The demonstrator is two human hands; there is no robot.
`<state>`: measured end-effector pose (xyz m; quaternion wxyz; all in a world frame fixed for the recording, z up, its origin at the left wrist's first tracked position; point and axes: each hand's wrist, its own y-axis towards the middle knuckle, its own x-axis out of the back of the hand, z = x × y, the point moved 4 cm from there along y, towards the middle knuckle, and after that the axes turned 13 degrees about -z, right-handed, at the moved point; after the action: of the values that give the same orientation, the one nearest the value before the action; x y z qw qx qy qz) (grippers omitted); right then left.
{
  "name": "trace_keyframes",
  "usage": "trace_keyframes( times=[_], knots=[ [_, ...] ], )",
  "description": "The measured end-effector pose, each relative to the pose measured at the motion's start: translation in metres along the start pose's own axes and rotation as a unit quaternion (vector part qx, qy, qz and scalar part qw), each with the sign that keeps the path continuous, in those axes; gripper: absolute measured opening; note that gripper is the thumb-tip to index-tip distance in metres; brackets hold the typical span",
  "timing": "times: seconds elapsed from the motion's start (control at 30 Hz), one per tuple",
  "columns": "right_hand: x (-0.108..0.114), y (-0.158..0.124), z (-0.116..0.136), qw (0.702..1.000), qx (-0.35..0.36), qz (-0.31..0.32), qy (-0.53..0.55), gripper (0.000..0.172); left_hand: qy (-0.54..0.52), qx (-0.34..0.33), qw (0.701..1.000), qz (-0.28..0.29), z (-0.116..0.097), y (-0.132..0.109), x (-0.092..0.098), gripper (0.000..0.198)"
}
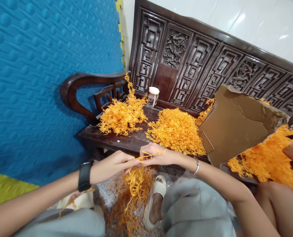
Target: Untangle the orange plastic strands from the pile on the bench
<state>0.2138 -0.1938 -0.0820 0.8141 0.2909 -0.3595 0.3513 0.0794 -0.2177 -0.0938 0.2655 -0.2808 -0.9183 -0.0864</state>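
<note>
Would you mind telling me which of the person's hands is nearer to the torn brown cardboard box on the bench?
The right hand is nearer, just left of the torn brown cardboard box; the left hand sits farther left beyond it.

left hand (111, 166) pinching, fingertips meeting | right hand (158, 156) pinching, arms converging

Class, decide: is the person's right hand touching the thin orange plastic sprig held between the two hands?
Touching. The head view shows the right hand with fingers closed on the thin orange plastic sprig, no gap visible; the left hand meets it too.
</note>
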Motion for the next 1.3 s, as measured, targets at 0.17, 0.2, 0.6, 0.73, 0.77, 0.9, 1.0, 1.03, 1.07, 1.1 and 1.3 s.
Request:
trace_keyframes(
  times=[0.17, 0.2, 0.6, 0.73, 0.77, 0.9, 1.0, 1.03, 1.07, 1.1, 1.3],
  knots=[
    [0.012, -0.005, -0.003, 0.997, 0.047, -0.005, -0.061, 0.017, 0.023, 0.022, 0.999, -0.004, 0.006, -0.001, 0.000, 0.046],
    [0.014, -0.008, -0.001, 0.994, 0.057, -0.008, -0.093, 0.018, 0.032, 0.022, 0.999, -0.002, 0.007, -0.002, 0.000, 0.046],
    [0.020, -0.026, 0.014, 0.937, 0.128, -0.063, -0.320, 0.026, 0.084, -0.020, 0.996, -0.025, -0.003, -0.012, -0.004, 0.043],
    [0.021, -0.028, 0.014, 0.915, 0.148, -0.087, -0.366, 0.028, 0.098, -0.006, 0.995, -0.022, -0.001, -0.009, -0.006, 0.043],
    [0.022, -0.029, 0.015, 0.910, 0.150, -0.095, -0.376, 0.029, 0.102, -0.004, 0.995, -0.024, -0.002, -0.009, -0.006, 0.042],
    [0.026, -0.035, 0.019, 0.895, 0.142, -0.127, -0.402, 0.033, 0.116, 0.011, 0.992, -0.039, -0.006, -0.008, -0.008, 0.042],
    [0.029, -0.040, 0.019, 0.889, 0.117, -0.155, -0.415, 0.032, 0.115, 0.006, 0.992, -0.048, -0.011, -0.006, -0.010, 0.041],
    [0.030, -0.042, 0.019, 0.887, 0.108, -0.163, -0.418, 0.031, 0.112, 0.002, 0.992, -0.050, -0.013, -0.005, -0.010, 0.041],
    [0.031, -0.044, 0.018, 0.885, 0.100, -0.171, -0.421, 0.030, 0.109, -0.003, 0.993, -0.051, -0.014, -0.004, -0.011, 0.040],
    [0.031, -0.046, 0.017, 0.884, 0.094, -0.178, -0.422, 0.029, 0.106, -0.007, 0.993, -0.052, -0.015, -0.003, -0.011, 0.040],
    [0.034, -0.054, 0.016, 0.873, 0.079, -0.208, -0.434, 0.031, 0.097, -0.018, 0.994, -0.057, -0.016, 0.000, -0.014, 0.042]
  ],
)
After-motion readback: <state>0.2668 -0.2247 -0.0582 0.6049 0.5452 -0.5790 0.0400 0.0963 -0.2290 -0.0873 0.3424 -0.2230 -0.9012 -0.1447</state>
